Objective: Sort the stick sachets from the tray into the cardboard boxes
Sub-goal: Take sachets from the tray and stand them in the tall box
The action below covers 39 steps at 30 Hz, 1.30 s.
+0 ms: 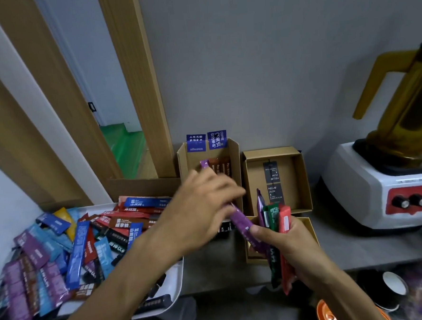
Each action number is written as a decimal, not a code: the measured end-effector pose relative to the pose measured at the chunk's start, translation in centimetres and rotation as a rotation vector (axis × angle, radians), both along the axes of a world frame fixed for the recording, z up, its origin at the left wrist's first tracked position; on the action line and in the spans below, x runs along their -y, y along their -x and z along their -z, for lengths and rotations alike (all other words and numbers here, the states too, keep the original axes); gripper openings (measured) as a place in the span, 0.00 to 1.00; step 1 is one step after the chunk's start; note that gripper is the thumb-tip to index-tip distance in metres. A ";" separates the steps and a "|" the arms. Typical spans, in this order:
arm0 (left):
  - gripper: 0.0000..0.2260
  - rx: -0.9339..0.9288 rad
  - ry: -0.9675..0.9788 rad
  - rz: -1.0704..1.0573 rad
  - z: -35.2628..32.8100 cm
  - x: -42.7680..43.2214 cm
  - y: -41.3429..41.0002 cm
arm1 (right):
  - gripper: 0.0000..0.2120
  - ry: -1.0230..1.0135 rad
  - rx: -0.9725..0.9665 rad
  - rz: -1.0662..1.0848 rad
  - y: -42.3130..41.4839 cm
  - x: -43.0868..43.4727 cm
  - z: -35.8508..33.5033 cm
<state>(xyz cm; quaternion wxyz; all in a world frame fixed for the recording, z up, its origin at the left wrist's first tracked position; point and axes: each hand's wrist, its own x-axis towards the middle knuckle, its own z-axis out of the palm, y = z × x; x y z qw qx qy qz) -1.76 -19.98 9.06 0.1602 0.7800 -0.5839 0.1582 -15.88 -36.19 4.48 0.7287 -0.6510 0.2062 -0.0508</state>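
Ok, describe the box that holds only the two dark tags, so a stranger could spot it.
Start at the white blender base on the right. Immediately left of it sits a shallow open cardboard box. Unlike the taller box beside it, it holds no sachets, just two dark tags.

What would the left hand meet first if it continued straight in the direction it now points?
Probably the sachets standing in the tall cardboard box: the left hand points up-right toward its opening with a purple sachet. Depth is unclear.

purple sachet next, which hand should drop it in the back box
Left. The left hand already grips the purple sachet beside the back box; the right hand is full of sachets.
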 end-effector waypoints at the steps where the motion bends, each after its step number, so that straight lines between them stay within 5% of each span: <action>1: 0.15 -0.015 -0.100 0.032 0.5 0.1 0.5 | 0.16 0.003 0.004 -0.018 -0.1 0.1 -0.2; 5: 0.06 -0.189 -0.046 -0.049 2.8 0.3 1.1 | 0.19 0.004 0.021 0.054 -0.7 0.8 -0.1; 10: 0.02 -0.468 0.258 -0.597 4.4 2.6 -0.5 | 0.17 -0.074 0.052 0.242 -1.0 2.4 1.2; 15: 0.26 -0.466 0.208 -0.846 6.6 6.6 -2.9 | 0.22 -0.088 0.019 0.184 -0.6 2.3 1.8; 19: 0.26 -0.386 0.140 -0.955 8.9 8.2 -4.2 | 0.24 -0.088 0.011 0.126 -0.4 2.5 1.9; 25: 0.17 -0.296 0.126 -0.959 9.8 8.4 -4.0 | 0.25 -0.102 -0.004 0.118 -0.1 3.4 2.3; 31: 0.25 -0.288 0.143 -0.833 11.3 7.8 -4.0 | 0.26 -0.151 -0.029 0.125 0.0 3.7 2.5; 39: 0.20 -0.381 0.038 -0.665 11.7 7.9 -3.8 | 0.22 -0.154 -0.029 0.148 0.3 3.4 2.7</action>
